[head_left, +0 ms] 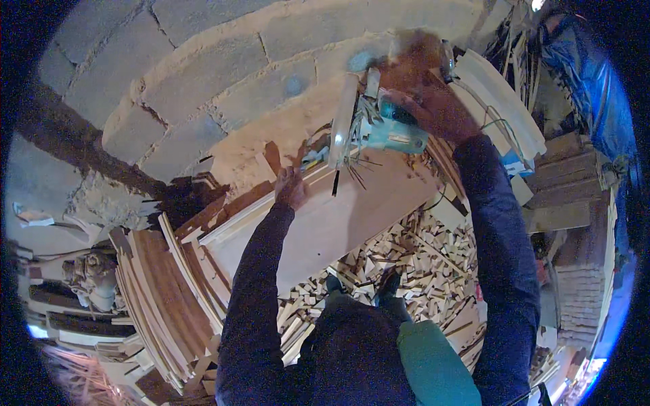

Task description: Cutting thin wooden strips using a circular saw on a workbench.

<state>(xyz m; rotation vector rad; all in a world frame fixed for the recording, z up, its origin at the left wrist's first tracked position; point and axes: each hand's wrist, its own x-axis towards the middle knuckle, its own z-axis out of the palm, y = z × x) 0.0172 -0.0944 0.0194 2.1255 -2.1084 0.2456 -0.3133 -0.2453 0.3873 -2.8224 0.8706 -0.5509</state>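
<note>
My left hand (290, 188) is closed at the far edge of a pale board (318, 230), its fingers on a long thin wooden strip (244, 213) that lies along that edge. Farther right, my right hand (443, 108) reaches over a teal power tool (399, 137) on the same board. It seems to grip the dark part of the tool's top, though shadow and blur hide most of the fingers. Left of the tool stands an upright pale cylinder (344, 118), and thin sticks (365, 111) are bunched between the two.
Behind the board rises a block wall (217, 95). Wood offcuts (406, 257) cover the floor around my feet. Long boards (162, 291) are stacked at the left, and planks (562, 176) at the right beside a blue plastic sheet (586, 81). A cable (497, 122) runs right of the tool.
</note>
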